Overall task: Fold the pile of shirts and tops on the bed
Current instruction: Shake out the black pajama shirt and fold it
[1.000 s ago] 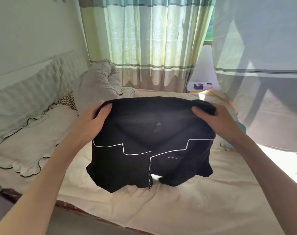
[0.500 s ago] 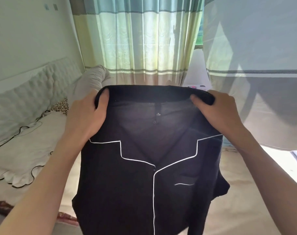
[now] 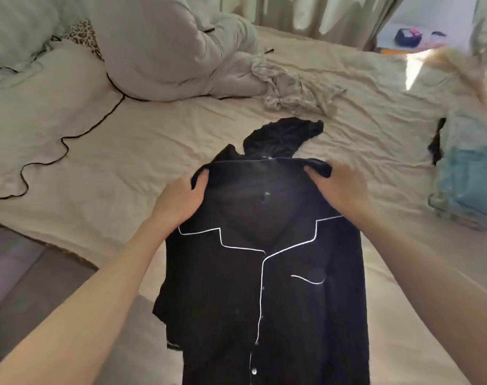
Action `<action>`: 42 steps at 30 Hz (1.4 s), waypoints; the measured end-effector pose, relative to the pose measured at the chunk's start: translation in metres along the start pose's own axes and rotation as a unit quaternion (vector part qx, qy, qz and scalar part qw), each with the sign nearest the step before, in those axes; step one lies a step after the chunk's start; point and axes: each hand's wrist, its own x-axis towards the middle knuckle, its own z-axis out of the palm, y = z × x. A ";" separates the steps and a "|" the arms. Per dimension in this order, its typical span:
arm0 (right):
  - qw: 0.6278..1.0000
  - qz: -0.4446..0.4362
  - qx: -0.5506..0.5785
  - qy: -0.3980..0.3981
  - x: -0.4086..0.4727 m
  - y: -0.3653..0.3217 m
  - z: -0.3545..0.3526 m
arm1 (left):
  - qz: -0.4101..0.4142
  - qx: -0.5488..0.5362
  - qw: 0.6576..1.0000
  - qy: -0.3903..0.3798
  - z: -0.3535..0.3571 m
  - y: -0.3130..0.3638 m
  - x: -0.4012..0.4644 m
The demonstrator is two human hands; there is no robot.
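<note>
Over the cream bed [image 3: 125, 151], your left hand [image 3: 178, 201] grips the left shoulder of a black shirt [image 3: 267, 287] with white piping. The shirt hangs front-facing toward you, above the bed's near edge. Your right hand [image 3: 338, 187] grips its right shoulder. Right of the shirt lies a pale blue clothes pile [image 3: 470, 179].

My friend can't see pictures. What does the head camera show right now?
Two hands, left hand and right hand, hold up a black shirt with white trim by its shoulders over a cream bed. A crumpled black garment lies behind it.
</note>
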 end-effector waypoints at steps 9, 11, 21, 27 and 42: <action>0.997 -0.056 0.002 0.045 0.029 -0.028 0.040 | -0.003 -0.097 0.995 0.026 -0.010 -0.033 0.019; 0.994 -0.085 0.020 0.064 0.040 -0.054 0.021 | 0.010 -0.103 0.992 0.071 -0.039 -0.023 0.022; 0.973 -0.221 0.062 -0.016 0.083 -0.185 0.063 | -0.094 -0.102 0.973 0.184 -0.123 -0.102 0.049; 0.963 -0.249 0.075 -0.075 0.126 -0.245 0.142 | -0.129 -0.091 0.966 0.205 -0.132 -0.178 0.120; 0.974 -0.074 -0.030 -0.212 0.116 -0.129 0.324 | -0.148 0.001 0.989 -0.001 0.041 -0.315 0.124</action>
